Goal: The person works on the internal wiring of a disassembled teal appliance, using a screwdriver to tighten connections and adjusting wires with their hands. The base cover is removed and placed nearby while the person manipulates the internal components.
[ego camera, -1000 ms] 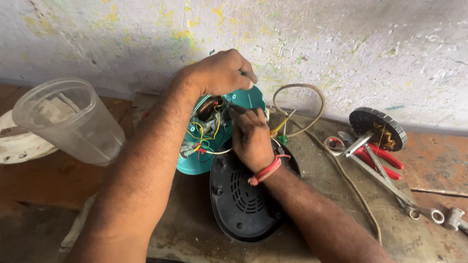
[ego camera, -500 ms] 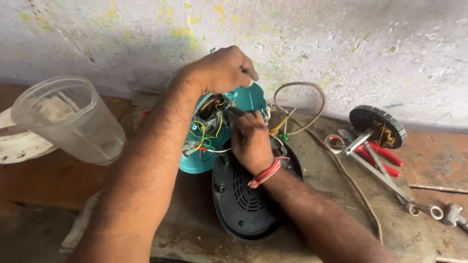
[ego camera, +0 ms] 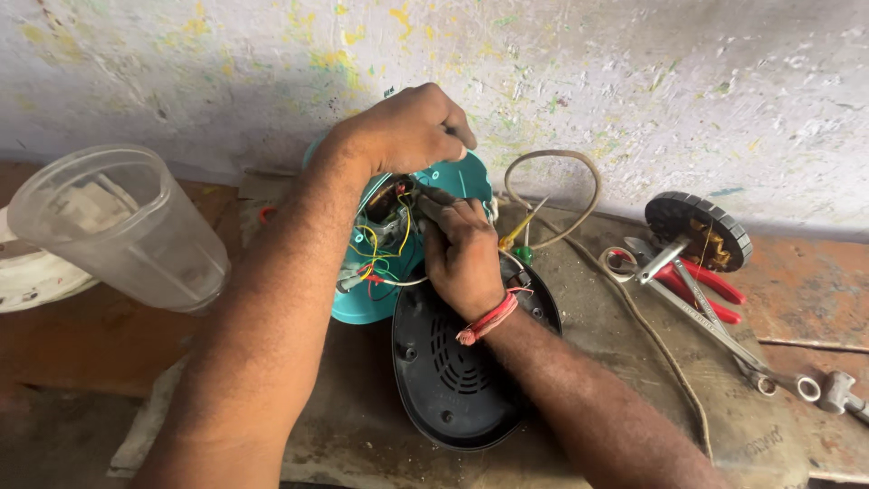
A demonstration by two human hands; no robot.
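A teal appliance body (ego camera: 457, 181) lies opened on its side against the wall, with coloured wires (ego camera: 380, 244) and a motor showing inside. My left hand (ego camera: 407, 131) grips its upper edge from above. My right hand (ego camera: 462, 249), with a red thread on the wrist, has its fingers closed inside the opening among the wires; what they pinch is hidden. A black vented base cover (ego camera: 453, 371) lies just in front, partly under my right forearm.
A clear plastic jar (ego camera: 118, 226) lies tilted at the left beside a white plate (ego camera: 27, 285). A beige cord (ego camera: 579, 226) loops behind. At the right lie red-handled pliers (ego camera: 701, 285), a black toothed disc (ego camera: 701, 226), a long metal tool (ego camera: 715, 330) and small fittings (ego camera: 837, 394).
The view has shifted slightly. My right hand's fingers have worked a little deeper among the wires; my left hand keeps its grip on the teal body.
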